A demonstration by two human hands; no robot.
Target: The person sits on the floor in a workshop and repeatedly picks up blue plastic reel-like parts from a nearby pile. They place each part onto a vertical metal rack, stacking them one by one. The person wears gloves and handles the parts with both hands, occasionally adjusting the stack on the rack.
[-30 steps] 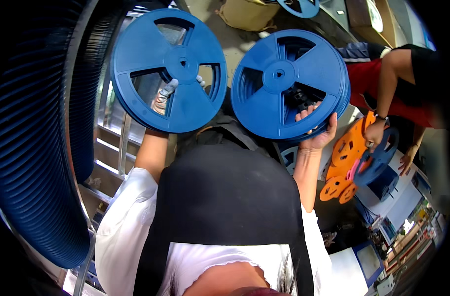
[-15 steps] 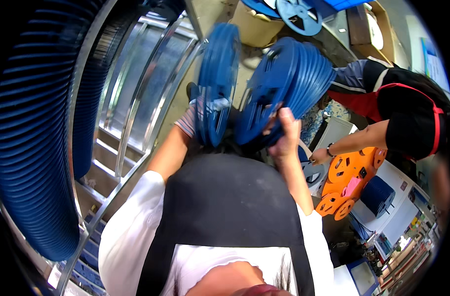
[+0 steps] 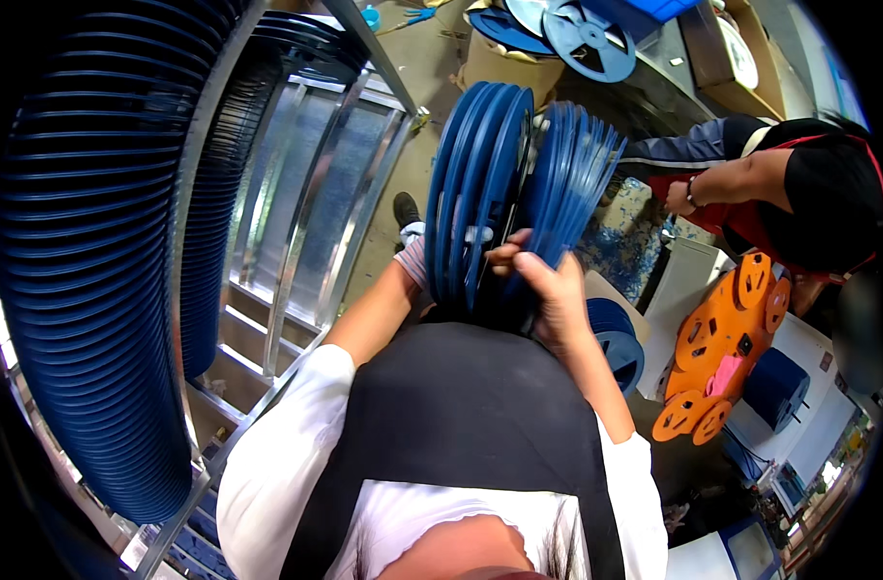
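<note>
Several blue plastic reels stand on edge in front of my apron, in a left stack [image 3: 470, 164] and a right stack [image 3: 572, 179]. My left hand [image 3: 414, 259], in a striped glove, is at the outer side of the left stack. Most of its fingers are hidden behind the discs; a pale patch near the hub may be a gloved fingertip. My bare right hand [image 3: 553, 290] is closed on the near part of the right stack, thumb and fingers at its inner face. The discs of the right stack fan apart at the top and look smeared by motion.
A metal rack [image 3: 316, 193] with long rows of blue reels [image 3: 98, 261] fills the left. At right a person [image 3: 799, 193] bends near orange reels [image 3: 703, 333] and a dark blue reel stack [image 3: 775, 387]. Pale blue reels [image 3: 591, 39] lie on a carton at the back.
The two stacks have come together from a wider gap, and the left one has swung rightward with my left hand. The other person's arm has drawn back from the orange reels.
</note>
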